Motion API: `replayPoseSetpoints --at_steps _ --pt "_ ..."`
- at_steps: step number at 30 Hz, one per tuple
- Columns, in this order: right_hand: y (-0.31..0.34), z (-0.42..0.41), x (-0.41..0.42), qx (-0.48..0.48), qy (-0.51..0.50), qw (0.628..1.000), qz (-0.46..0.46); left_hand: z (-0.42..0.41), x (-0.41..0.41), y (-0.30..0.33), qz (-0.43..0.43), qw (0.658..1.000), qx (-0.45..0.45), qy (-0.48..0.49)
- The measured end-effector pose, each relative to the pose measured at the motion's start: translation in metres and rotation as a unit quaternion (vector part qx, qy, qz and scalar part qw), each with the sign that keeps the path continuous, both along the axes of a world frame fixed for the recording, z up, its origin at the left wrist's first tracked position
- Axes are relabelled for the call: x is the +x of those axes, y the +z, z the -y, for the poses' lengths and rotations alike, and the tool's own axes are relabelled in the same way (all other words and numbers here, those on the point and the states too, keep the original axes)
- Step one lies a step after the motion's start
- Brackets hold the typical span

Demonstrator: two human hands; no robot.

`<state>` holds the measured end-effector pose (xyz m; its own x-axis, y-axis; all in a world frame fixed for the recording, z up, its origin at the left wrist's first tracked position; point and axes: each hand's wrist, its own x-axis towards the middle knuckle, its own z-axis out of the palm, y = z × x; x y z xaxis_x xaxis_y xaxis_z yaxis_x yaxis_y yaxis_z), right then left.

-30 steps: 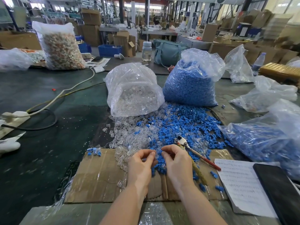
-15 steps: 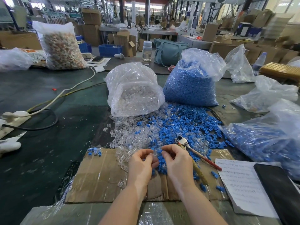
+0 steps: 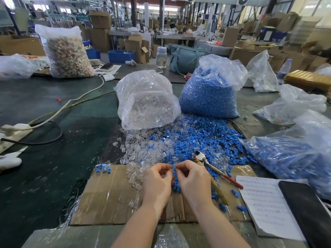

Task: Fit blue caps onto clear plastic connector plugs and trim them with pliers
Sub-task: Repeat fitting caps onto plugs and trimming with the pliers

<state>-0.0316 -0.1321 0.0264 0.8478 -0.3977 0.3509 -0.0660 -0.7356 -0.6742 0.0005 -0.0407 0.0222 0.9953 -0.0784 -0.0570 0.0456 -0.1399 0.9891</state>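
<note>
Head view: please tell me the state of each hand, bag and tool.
Left hand: pinching a small part.
Right hand: pinching a small blue cap.
Red-handled metal pliers: lying unused.
Clear plastic bag of clear plugs: open, spilling.
Clear plastic bag of blue caps: upright.

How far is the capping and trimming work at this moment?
Done: a few capped blue-and-clear plugs lie on the brown cardboard sheet. In hand: left hand and right hand pinch one small piece together. Left: the red-handled pliers lie unused; large loose piles of clear plugs and blue caps remain.
</note>
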Motion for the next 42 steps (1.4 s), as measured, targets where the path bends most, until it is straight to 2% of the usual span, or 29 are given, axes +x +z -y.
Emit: replayPoseSetpoints --at_steps 7,13,17,22,42 --pt "0.000 -0.002 0.002 0.029 0.004 1.000 0.003 -0.004 0.001 0.003 0.045 0.998 0.032 -0.013" --pt "0.003 0.003 0.004 0.062 0.025 0.998 -0.010 -0.005 0.006 0.006 -0.057 0.996 -0.075 -0.003" --pt "0.006 0.008 0.003 0.063 0.058 0.996 -0.007 -0.006 0.009 0.004 -0.089 0.991 -0.101 -0.002" --pt "0.006 0.009 0.003 0.039 0.102 0.994 -0.005 -0.008 0.010 0.003 -0.096 0.991 -0.095 -0.015" --pt "0.003 0.012 0.000 0.008 0.101 0.995 0.017 -0.007 0.007 0.003 -0.111 0.985 -0.128 -0.027"
